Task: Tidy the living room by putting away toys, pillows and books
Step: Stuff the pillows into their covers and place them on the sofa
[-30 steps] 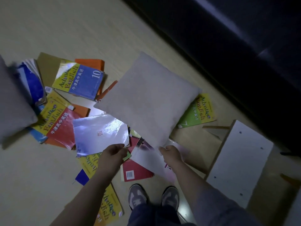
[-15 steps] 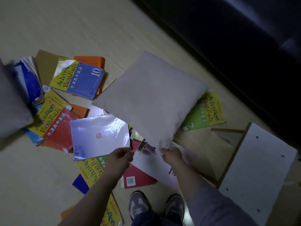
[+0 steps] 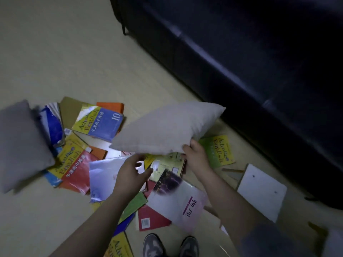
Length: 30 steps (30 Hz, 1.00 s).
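Hands: seen from the head camera, the right hand (image 3: 195,156) grips the near corner of the pale pillow (image 3: 167,130), fingers curled into the fabric. The left hand (image 3: 130,176) is spread and loose just under the pillow's lower edge, holding nothing.
Left-hand contact: motion blur makes it hard to say whether its fingertips brush the pillow.
Pale pillow: held tilted above the scattered books, its far corner pointing at the dark sofa (image 3: 241,62).
Grey pillow (image 3: 20,145): on the floor (image 3: 65,52) at far left, just beside a blue-and-white book (image 3: 52,125).
Blue textbook (image 3: 101,121): flat, marked "10", its right edge hidden behind the pale pillow's left end, lying over an orange book (image 3: 110,105).
Red-and-yellow textbook (image 3: 74,166): flat between the grey pillow and a glossy silver cover (image 3: 102,177), which the left hand overlaps.
Green textbook (image 3: 217,151): on the floor just right of the right hand, near the sofa.
White-and-purple book (image 3: 178,203): between the two forearms, lying over a red book (image 3: 150,217) with a barcode.
White board (image 3: 261,190): drilled panel at right, near the sofa base.
Shoes (image 3: 152,245): two grey toes at the bottom edge, just below the pile.
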Tool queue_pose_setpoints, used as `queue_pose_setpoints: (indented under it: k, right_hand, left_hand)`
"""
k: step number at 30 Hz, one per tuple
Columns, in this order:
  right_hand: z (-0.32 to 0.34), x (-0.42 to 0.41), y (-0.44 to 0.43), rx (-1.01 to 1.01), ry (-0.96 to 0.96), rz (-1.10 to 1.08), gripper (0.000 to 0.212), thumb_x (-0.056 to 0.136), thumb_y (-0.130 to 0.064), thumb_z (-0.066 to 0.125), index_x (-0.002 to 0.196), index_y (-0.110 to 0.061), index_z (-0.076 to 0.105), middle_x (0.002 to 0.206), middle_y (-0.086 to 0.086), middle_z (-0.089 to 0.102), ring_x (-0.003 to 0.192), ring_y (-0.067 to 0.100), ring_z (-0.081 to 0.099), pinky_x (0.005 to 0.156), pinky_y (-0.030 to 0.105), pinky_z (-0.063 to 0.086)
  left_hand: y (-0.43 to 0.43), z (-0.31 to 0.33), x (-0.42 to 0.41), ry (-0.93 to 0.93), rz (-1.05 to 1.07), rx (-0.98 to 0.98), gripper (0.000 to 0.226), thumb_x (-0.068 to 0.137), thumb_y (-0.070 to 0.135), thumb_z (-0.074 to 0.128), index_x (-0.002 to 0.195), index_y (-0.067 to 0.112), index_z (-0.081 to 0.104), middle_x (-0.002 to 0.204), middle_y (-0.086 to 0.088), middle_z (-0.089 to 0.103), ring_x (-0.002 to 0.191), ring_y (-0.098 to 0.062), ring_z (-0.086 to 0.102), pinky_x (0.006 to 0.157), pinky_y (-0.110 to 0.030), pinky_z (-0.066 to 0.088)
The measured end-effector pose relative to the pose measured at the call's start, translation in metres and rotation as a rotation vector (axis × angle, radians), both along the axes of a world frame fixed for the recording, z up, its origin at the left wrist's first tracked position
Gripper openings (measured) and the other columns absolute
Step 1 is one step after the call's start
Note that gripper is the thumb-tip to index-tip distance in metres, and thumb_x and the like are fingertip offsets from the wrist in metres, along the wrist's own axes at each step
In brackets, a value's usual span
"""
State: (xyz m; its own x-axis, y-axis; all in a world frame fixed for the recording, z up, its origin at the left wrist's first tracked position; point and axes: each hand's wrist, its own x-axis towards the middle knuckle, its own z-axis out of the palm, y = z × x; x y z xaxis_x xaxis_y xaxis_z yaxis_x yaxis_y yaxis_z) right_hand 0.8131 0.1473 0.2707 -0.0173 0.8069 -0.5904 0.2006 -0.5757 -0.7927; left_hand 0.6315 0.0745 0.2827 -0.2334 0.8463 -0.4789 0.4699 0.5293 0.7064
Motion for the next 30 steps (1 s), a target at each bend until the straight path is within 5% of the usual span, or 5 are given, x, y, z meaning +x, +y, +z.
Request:
queue_pose_setpoints:
  k: [9, 13, 17, 22, 30]
  right_hand:
    - [0.209, 0.019, -0.01, 0.108, 0.072, -0.041, 0.022, 0.094, -0.008, 0.05, 0.084, -0.016, 0.067, 0.09, 0.0, 0.072, 0.096, 0.021, 0.065, 0.098, 0.044, 0.047]
    - [0.286, 0.038, -0.045, 0.108, 0.093, -0.029, 0.022, 0.095, -0.011, 0.049, 0.088, -0.018, 0.069, 0.093, -0.002, 0.074, 0.099, 0.016, 0.066, 0.1, 0.037, 0.047]
    - [0.342, 0.056, -0.071, 0.157, -0.012, -0.023, 0.022, 0.095, -0.015, 0.05, 0.088, -0.021, 0.07, 0.099, -0.001, 0.074, 0.102, 0.017, 0.065, 0.103, 0.042, 0.045]
    - [0.431, 0.092, -0.096, 0.314, -0.158, -0.156, 0.021, 0.087, -0.029, 0.052, 0.083, -0.017, 0.07, 0.091, 0.003, 0.072, 0.095, 0.022, 0.066, 0.095, 0.048, 0.049]
    - [0.535, 0.161, -0.13, 0.484, -0.286, -0.351, 0.031, 0.087, -0.028, 0.051, 0.079, 0.002, 0.06, 0.071, 0.006, 0.059, 0.071, 0.02, 0.057, 0.067, 0.043, 0.049]
  left_hand:
    - [0.011, 0.133, 0.014, 0.35, -0.378, 0.362, 0.066, 0.065, 0.03, 0.085, 0.122, 0.008, 0.059, 0.119, -0.01, 0.06, 0.107, -0.028, 0.056, 0.087, -0.026, 0.037]
    - [-0.011, 0.192, 0.033, 0.352, -0.349, 0.514, 0.018, 0.076, 0.036, 0.059, 0.078, 0.019, 0.057, 0.075, -0.002, 0.055, 0.071, -0.018, 0.05, 0.056, -0.017, 0.024]
    - [-0.029, 0.247, 0.042, 0.4, -0.395, 0.59, 0.023, 0.079, 0.031, 0.049, 0.068, 0.014, 0.059, 0.065, -0.002, 0.053, 0.062, -0.019, 0.052, 0.05, -0.025, 0.024]
    - [-0.032, 0.341, 0.068, 0.372, -0.504, 0.696, 0.024, 0.079, 0.031, 0.045, 0.074, 0.014, 0.061, 0.071, -0.002, 0.055, 0.068, -0.028, 0.058, 0.052, -0.039, 0.045]
    - [-0.014, 0.476, 0.124, 0.448, -0.684, 0.923, 0.012, 0.074, 0.024, 0.047, 0.069, 0.017, 0.055, 0.07, 0.003, 0.052, 0.065, -0.024, 0.054, 0.051, -0.027, 0.032]
